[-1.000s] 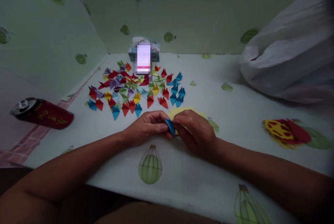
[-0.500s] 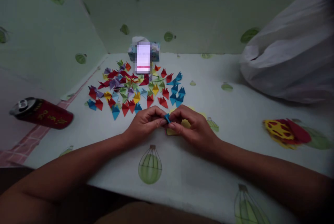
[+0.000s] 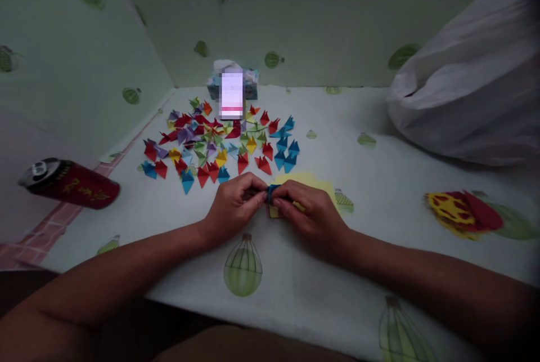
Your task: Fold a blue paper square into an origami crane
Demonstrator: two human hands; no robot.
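My left hand (image 3: pixel 234 204) and my right hand (image 3: pixel 306 210) meet over the table, fingers pinched together on a small folded blue paper piece (image 3: pixel 270 192). Most of that piece is hidden by my fingertips. Under my hands lies a yellow sheet of paper (image 3: pixel 310 183). Just beyond them, a spread of several small folded paper pieces (image 3: pixel 219 145) in red, blue, yellow, green and purple covers the table.
A red can (image 3: pixel 70 183) lies on its side at the left. A tissue box (image 3: pixel 233 83) stands at the back wall. A large white plastic bag (image 3: pixel 468 86) fills the right rear. Red and yellow paper (image 3: pixel 462 211) lies at the right on the balloon-printed tablecloth (image 3: pixel 270 289).
The blue piece was held up edge-on between my hands a second ago. Now both hands have closed in over it and it is mostly covered by my fingers.
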